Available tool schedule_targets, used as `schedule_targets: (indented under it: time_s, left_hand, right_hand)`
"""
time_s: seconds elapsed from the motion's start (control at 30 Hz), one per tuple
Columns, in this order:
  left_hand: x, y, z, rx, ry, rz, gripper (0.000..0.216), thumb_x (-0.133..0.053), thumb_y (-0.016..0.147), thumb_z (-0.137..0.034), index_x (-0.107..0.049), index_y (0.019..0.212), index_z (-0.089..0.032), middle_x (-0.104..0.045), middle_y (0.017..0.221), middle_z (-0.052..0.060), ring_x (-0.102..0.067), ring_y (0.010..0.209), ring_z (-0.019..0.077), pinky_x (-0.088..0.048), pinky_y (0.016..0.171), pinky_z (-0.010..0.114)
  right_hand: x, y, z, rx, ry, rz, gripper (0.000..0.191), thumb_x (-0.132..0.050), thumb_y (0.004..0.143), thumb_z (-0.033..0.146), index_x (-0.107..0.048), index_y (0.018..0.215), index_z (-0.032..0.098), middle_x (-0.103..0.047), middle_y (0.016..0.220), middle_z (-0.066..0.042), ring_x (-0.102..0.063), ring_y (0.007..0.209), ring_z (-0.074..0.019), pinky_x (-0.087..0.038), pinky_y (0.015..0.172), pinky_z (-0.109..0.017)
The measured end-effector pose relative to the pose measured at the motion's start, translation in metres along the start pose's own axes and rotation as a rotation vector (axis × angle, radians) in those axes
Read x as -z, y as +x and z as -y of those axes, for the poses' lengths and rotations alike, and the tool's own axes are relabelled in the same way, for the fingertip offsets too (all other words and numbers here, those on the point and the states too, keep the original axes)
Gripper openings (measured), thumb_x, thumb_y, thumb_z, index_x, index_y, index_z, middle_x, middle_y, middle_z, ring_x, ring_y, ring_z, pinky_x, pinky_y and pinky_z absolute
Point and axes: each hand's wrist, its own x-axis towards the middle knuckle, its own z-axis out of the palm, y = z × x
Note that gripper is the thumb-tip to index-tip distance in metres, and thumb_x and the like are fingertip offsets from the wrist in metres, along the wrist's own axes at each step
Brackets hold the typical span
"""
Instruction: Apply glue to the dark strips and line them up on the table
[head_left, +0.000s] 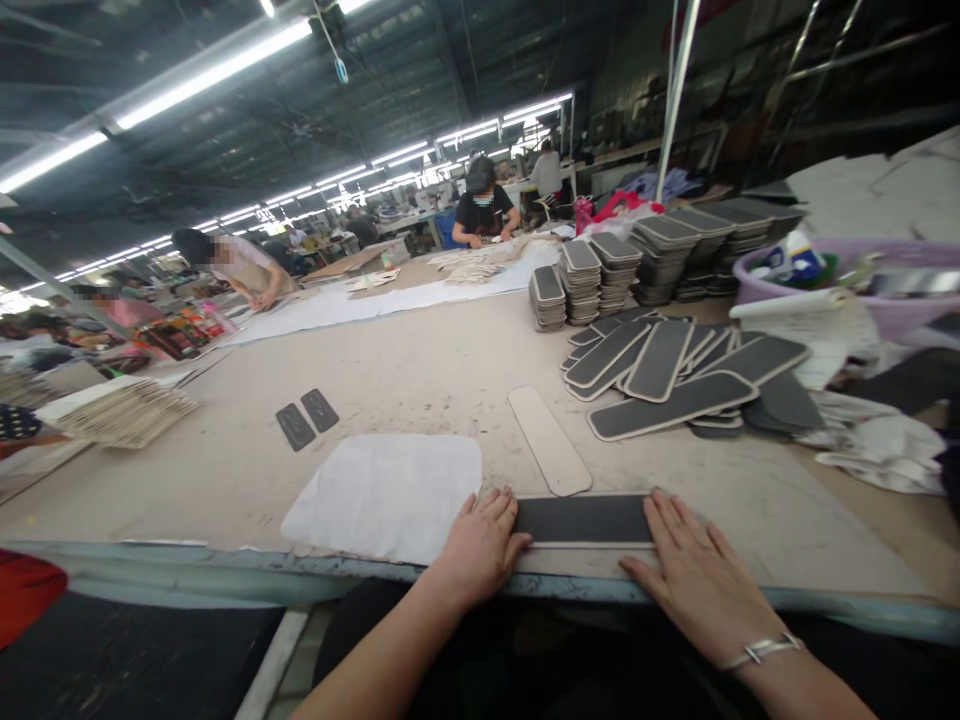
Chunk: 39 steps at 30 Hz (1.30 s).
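Note:
A long dark grey panel (585, 521) with a pale border lies near the table's front edge. My left hand (486, 540) rests flat on its left end, fingers stretched out and overlapping the edge of a white sheet (386, 495). On the right end lies my right hand (686, 550), also flat, with its thumb apart from the fingers. Both ends of the panel are hidden under the hands. Just behind it is a cream strip with rounded ends (550, 442). Farther right, similar grey panels (660, 360) are heaped loosely.
Stacks of grey pieces (581, 280) stand behind the heap. A purple basin (892, 310) and a white cloth (877, 440) are at right. Two small dark pieces (307, 420) lie left of centre, near a pale stack (124, 410). Other people (484, 210) work across the table.

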Motion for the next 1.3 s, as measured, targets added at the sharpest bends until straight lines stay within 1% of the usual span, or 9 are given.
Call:
schedule_targets:
  time_s: [0.1,0.33,0.5,0.6,0.7,0.83,1.03,1.17,1.3]
  left_hand:
    - [0.004,0.015,-0.001,0.021,-0.089,-0.075,0.046,-0.054,0.088,-0.029,-0.052,0.131,-0.013,-0.054,0.134,0.016,-0.048,0.125,0.0279,-0.035,0.107,0.039]
    - [0.009,0.020,0.007,0.124,-0.261,-0.049,0.048,-0.081,0.062,-0.036,-0.061,0.101,-0.017,-0.057,0.104,0.009,-0.052,0.103,0.0277,-0.044,0.089,0.036]
    - [0.010,0.009,0.011,0.064,-0.515,-0.128,0.031,-0.080,0.062,-0.024,-0.060,0.085,-0.018,-0.056,0.100,0.004,-0.053,0.095,0.0205,-0.042,0.082,0.028]
    - [0.010,0.007,0.015,0.027,-0.808,-0.148,0.016,-0.071,0.068,-0.017,-0.058,0.077,-0.018,-0.057,0.082,-0.002,-0.053,0.080,0.0150,-0.040,0.072,0.024]
    - [0.009,0.009,0.020,0.115,-1.104,-0.189,0.017,-0.068,0.068,-0.020,-0.055,0.077,-0.017,-0.054,0.069,-0.005,-0.051,0.070,0.0127,-0.037,0.065,0.023]
    - [0.006,0.013,0.019,0.207,-1.487,-0.199,0.031,-0.073,0.068,-0.034,-0.060,0.089,-0.015,-0.062,0.074,-0.002,-0.056,0.069,0.0125,-0.042,0.067,0.024]
    - [0.003,0.017,0.012,0.315,-1.733,-0.154,0.044,-0.082,0.058,-0.046,-0.066,0.082,-0.013,-0.068,0.071,0.004,-0.062,0.068,0.0172,-0.049,0.067,0.028]
    - [0.004,0.018,0.014,0.279,-1.804,-0.150,0.046,-0.084,0.058,-0.047,-0.068,0.083,-0.011,-0.069,0.071,0.005,-0.063,0.065,0.0166,-0.049,0.065,0.027]
    - [0.010,0.018,0.021,0.162,-1.878,-0.224,0.054,-0.083,0.063,-0.046,-0.065,0.102,-0.014,-0.070,0.100,0.009,-0.066,0.084,0.0188,-0.050,0.074,0.027]
  right_hand:
    - [0.006,0.006,-0.006,0.051,0.095,-0.041,0.071,-0.027,0.091,0.056,-0.051,0.134,0.005,-0.040,0.146,-0.014,-0.034,0.136,-0.0272,-0.031,0.112,-0.046]
    - [0.020,0.021,-0.014,0.037,0.220,-0.125,0.067,-0.038,0.091,0.050,-0.042,0.139,0.004,-0.051,0.135,-0.018,-0.048,0.123,-0.0287,-0.041,0.105,-0.044]
    - [0.025,0.025,-0.013,0.031,0.329,-0.140,0.074,-0.046,0.083,0.055,-0.045,0.137,0.003,-0.053,0.133,-0.019,-0.049,0.123,-0.0310,-0.038,0.107,-0.046]
    - [0.038,0.024,-0.012,-0.132,0.522,-0.098,0.085,-0.051,0.077,0.063,-0.040,0.141,0.009,-0.061,0.123,-0.014,-0.059,0.107,-0.0288,-0.047,0.096,-0.042]
    - [0.054,0.022,-0.010,-0.279,0.687,0.012,0.070,-0.051,0.076,0.067,-0.058,0.127,0.019,-0.070,0.104,-0.006,-0.065,0.091,-0.0255,-0.053,0.082,-0.035]
    - [0.064,0.023,-0.011,-0.252,0.729,0.108,0.050,-0.049,0.078,0.066,-0.073,0.090,0.024,-0.072,0.087,-0.001,-0.066,0.088,-0.0247,-0.052,0.076,-0.030]
    - [0.067,0.022,-0.012,-0.171,0.785,0.079,0.047,-0.047,0.082,0.062,-0.073,0.085,0.023,-0.072,0.084,0.000,-0.067,0.082,-0.0229,-0.053,0.072,-0.027]
    - [0.070,0.017,-0.010,-0.152,0.798,0.046,0.048,-0.049,0.080,0.063,-0.073,0.084,0.021,-0.072,0.085,-0.001,-0.067,0.080,-0.0228,-0.055,0.069,-0.025]
    - [0.078,0.029,-0.023,-0.298,0.743,-0.090,0.052,-0.046,0.081,0.065,-0.072,0.093,0.022,-0.072,0.093,-0.003,-0.067,0.078,-0.0226,-0.055,0.057,-0.026]
